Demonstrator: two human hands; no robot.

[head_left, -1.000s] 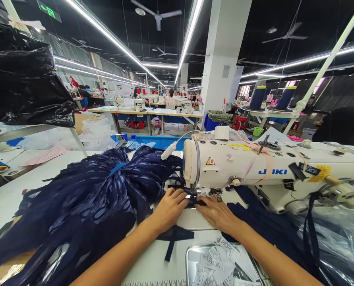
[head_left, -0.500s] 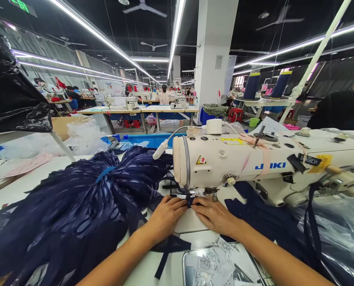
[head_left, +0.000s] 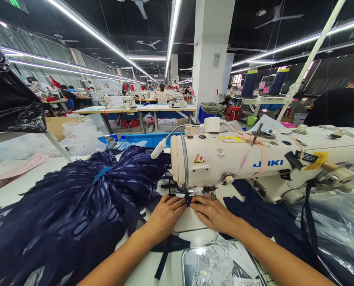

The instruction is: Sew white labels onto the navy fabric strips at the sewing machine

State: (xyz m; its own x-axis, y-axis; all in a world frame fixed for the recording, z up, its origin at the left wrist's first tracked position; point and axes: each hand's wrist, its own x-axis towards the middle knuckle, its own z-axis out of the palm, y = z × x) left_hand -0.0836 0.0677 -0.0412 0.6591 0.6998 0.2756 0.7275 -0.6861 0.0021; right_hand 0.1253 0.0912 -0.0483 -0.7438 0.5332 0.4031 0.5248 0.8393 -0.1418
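At the needle area of a white sewing machine (head_left: pixel 221 155), a small piece of navy fabric (head_left: pixel 188 200) lies under the presser foot. My left hand (head_left: pixel 167 214) presses on it from the left, fingers close together. From the right, the fingertips of my right hand (head_left: pixel 214 212) hold the same piece down. Its exact shape is mostly hidden by my fingers and the machine head. Beside my left arm spreads a big bundle of navy fabric pieces (head_left: pixel 84 198), gathered by a blue tie (head_left: pixel 103 174). A navy strap (head_left: pixel 162 262) hangs out below my left hand.
Printed white labels (head_left: pixel 209 262) lie in a tray between my forearms. More navy fabric (head_left: pixel 263 214) and clear plastic (head_left: pixel 340 222) are to the right. Two navy thread cones (head_left: pixel 249 84) stand behind the machine. A black plastic bag (head_left: pixel 12 91) hangs at left. A person in black (head_left: pixel 337 107) sits at far right.
The view has shifted slightly, so the surroundings sit a little further left and higher. Both hands stay on the fabric at the presser foot with hardly any visible movement.
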